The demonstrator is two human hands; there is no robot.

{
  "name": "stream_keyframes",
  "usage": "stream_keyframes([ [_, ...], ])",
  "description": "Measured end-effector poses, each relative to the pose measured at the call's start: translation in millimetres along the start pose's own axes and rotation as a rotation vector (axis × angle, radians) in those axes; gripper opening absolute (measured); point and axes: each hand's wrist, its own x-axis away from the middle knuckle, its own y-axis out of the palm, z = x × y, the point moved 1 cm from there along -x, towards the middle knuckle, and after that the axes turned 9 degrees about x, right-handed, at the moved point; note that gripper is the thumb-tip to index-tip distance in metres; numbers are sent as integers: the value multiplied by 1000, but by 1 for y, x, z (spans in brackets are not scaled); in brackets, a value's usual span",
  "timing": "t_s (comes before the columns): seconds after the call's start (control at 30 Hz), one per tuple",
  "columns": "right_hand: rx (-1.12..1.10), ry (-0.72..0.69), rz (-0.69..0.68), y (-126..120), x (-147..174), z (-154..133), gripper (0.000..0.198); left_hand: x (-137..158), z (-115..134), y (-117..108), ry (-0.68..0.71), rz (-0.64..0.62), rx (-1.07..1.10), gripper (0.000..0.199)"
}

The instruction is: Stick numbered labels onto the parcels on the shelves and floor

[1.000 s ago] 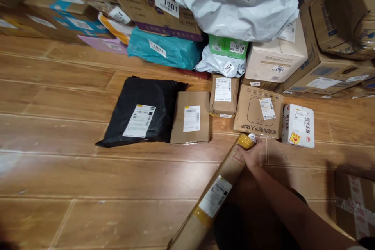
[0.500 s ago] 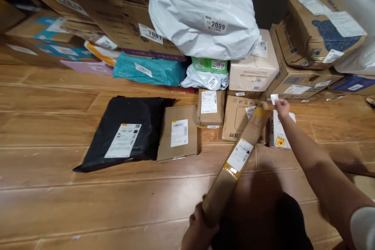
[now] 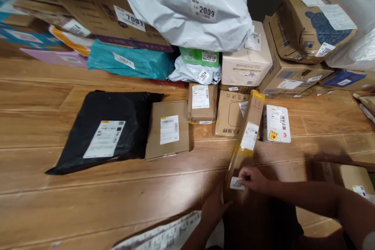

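A long, narrow cardboard box (image 3: 253, 115) with yellow tape and a white shipping label slants up from my lap, its far end over a flat carton (image 3: 230, 113). My left hand (image 3: 215, 205) grips its near end from the left side, thumb on top and the other fingers partly hidden. With thumb and fingertips pinched, my right hand (image 3: 254, 179) holds a small white sticker (image 3: 236, 183) against the near part of the long box. A white sheet with rows of dark print (image 3: 172, 236) lies by my left forearm.
On the wooden floor lie a black plastic parcel (image 3: 79, 133), a flat brown box (image 3: 155, 138), a small brown box (image 3: 202, 115) and a white box (image 3: 284, 131). Stacked parcels with a large white bag (image 3: 187, 19) line the back. Another carton (image 3: 348, 177) sits right.
My right hand has brought the sticker from above the white box down onto the long box. The long box now points more steeply away, and the printed sheet has come into view.
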Motion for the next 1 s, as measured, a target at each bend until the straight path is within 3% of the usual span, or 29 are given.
stream_keyframes([
  [0.17,132,109,119,50,46,30,8,-5,1,-4,-46,-23,24,75],
  [0.43,163,141,240,80,44,39,8,-11,-9,-13,-2,-174,44,86],
  [0.57,176,110,266,89,54,44,16,-15,-8,-17,-9,-221,76,76],
  [0.67,190,80,255,86,67,45,19,-21,-6,-15,-37,-229,102,56],
  [0.9,270,-232,-84,38,78,31,10,-30,1,4,-57,-226,146,62],
  [1.0,271,-278,-90,19,73,23,10,-28,6,7,-31,-245,192,58],
])
